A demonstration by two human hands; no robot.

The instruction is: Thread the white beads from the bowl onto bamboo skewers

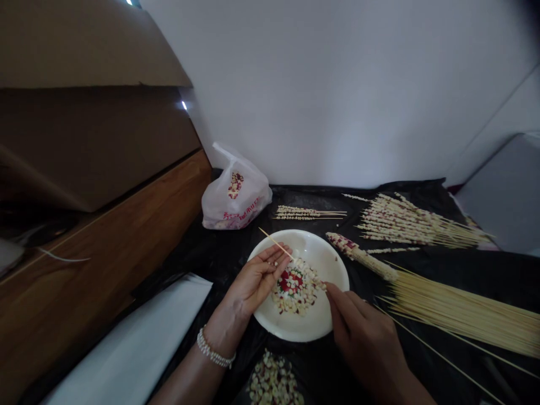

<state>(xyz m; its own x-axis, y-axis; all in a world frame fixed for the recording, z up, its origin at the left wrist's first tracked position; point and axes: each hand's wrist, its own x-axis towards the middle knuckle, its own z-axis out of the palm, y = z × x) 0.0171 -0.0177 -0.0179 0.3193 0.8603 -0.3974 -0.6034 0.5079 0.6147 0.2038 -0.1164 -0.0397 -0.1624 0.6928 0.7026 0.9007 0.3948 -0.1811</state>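
My left hand rests palm up on the left rim of a white plate, fingers lightly curled around a thin bamboo skewer that points up and to the left. The plate holds a small heap of white and red flower buds. My right hand lies over the plate's right rim, fingertips pinched together at the edge of the buds; what it pinches is too small to make out. A pearl bracelet circles my left wrist.
On the black sheet lie a thick bundle of bare skewers, several bud-threaded skewers and a smaller set, a white plastic bag, and more buds near the front. A wooden board stands at left.
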